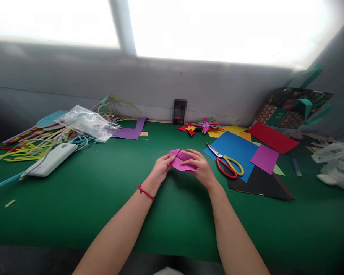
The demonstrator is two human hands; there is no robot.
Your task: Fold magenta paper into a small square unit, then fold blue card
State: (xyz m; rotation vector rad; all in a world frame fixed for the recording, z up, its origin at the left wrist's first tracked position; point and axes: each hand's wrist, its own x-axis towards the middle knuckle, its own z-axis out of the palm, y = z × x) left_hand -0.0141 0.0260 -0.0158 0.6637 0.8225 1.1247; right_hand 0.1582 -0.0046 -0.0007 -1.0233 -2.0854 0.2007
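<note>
A pink sheet of paper [180, 163], partly folded, is held between my two hands above the green table. My left hand [162, 167], with a red cord on its wrist, pinches the paper's left edge. On the other side my right hand [199, 165] grips the right part, its fingers lying over the top. A fold line and a raised flap show near the upper edge; the underside is hidden. Scissors [229, 163] with red and yellow handles lie right of my right hand, on a blue sheet [235, 147].
Folded paper flowers [205, 125] sit at the back. A red sheet [273, 137], a pink square [264, 158] and dark card [258, 183] lie right. Left are colourful strips [31, 147], a clear plastic bag [86, 123] and a white power strip [53, 159]. Bags [286, 109] stand far right.
</note>
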